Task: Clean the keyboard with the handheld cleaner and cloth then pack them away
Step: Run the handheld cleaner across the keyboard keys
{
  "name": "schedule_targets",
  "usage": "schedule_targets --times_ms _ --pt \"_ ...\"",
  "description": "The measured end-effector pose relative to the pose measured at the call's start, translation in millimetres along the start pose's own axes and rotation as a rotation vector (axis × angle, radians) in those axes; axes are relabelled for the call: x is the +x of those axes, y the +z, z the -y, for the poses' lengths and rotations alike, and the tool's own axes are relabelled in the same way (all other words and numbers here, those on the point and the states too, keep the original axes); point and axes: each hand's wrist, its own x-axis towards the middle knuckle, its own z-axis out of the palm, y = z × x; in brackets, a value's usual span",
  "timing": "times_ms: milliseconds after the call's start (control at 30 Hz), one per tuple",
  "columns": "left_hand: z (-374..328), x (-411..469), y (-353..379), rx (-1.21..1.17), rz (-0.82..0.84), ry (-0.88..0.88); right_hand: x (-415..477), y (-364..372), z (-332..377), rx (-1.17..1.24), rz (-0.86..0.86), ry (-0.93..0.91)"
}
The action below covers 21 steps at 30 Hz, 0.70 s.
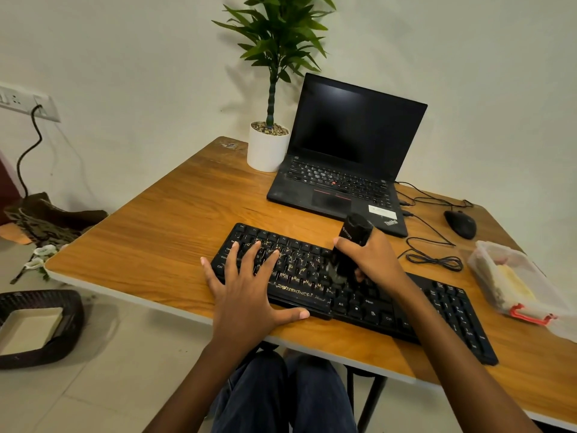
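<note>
Vacuum pass in hand: right hand (371,260) fingers wrapped round the handheld cleaner (351,245), nozzle down on the middle keys of the keyboard (374,304), which lies at the near edge of the desk (175,232) — left hand (246,282) fingers spread flat on its left half, pinning it. Next move likely wants the nozzle worked right across the remaining keys, then the cloth wipe. Clear plastic box (499,270) at right, red-clasped, holds something pale and yellowish — cloth or not, can't tell.

Home office (laptop (338,179), potted plant (268,148)).
</note>
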Motion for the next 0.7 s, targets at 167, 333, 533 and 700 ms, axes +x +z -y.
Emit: schedule_targets --times_ms 167,333,533,700 --pt "0.6 0.0 0.3 -0.009 -0.004 0.002 -0.9 1.8 -3.1 0.046 0.047 0.005" --pt "0.2 -0.7 -0.5 -0.014 0.006 0.004 7.7 -0.1 -3.2 0.056 -0.019 0.015" --pt "-0.3 0.0 -0.5 -0.001 0.000 0.003 14.4 7.9 4.7 -0.036 -0.085 0.027" --pt "0.2 0.0 0.4 -0.012 -0.004 -0.006 1.0 2.5 10.0 -0.011 0.140 0.036"
